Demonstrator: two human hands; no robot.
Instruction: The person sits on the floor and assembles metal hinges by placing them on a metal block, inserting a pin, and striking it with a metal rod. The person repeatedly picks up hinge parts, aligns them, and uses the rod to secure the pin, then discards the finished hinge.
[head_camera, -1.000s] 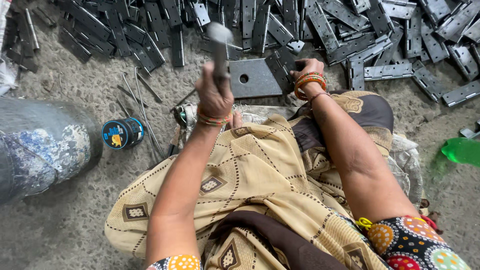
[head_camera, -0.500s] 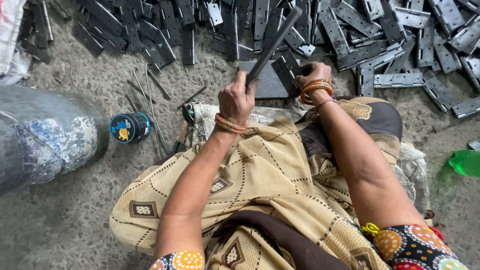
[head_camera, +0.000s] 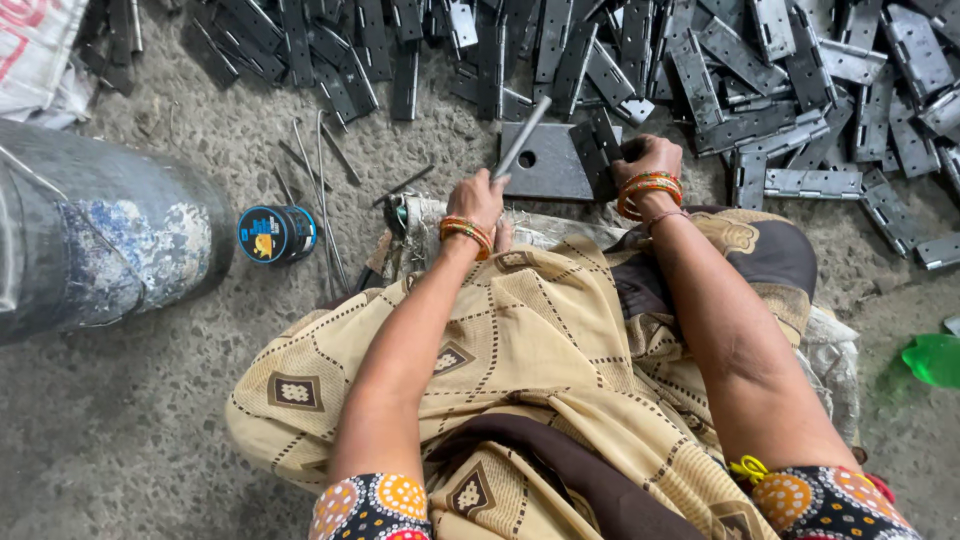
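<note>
Far left, a grey drum (head_camera: 95, 235) lies on its side on the concrete floor (head_camera: 120, 440); just beside it sits a small blue round tin (head_camera: 275, 233), with thin metal rods (head_camera: 322, 190) scattered near.

The left hand (head_camera: 480, 200) is clenched in a fist round the lower end of a flat metal bar (head_camera: 520, 138). The bar slants up and to the right, its far end over a square steel plate (head_camera: 548, 160) that lies flat on the floor in front of the knees. The bar looks rigid, fairly heavy and bare-edged, so gripping it low on the shank gives leverage and keeps the fingers clear of the striking end.

The right hand (head_camera: 648, 160) rests at the plate's right edge, fingers curled down over a dark hinge piece (head_camera: 600, 155); how tightly they close is hidden from this view.

Above and to the right spreads a heap of grey hinges (head_camera: 760, 90), stiff, sharp-cornered, apt to slide. Far right, a green object (head_camera: 935, 358) shows, partly cut off.
</note>
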